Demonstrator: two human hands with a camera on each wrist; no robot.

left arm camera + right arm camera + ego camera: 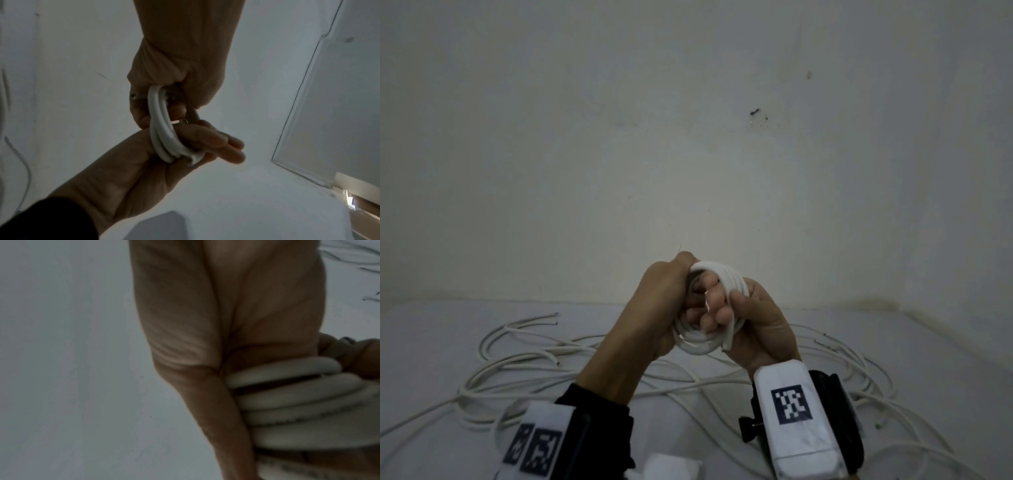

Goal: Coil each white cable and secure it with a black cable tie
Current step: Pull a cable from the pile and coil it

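Both hands are up off the table [431, 342], meeting in front of the wall [688, 137]. The coil [726, 274] of white cable sits between them, several loops stacked tight. Left hand [650, 308] has its fingers curled round the far-left side of the coil, clamped firmly. Right hand [753, 322] holds the right side, thumb over the loops and fingers threaded through the middle. Down on the table, the loose cables [524, 363] sprawl in wide tangled loops, left and right of the wrists. I can't make out a black tie anywhere.
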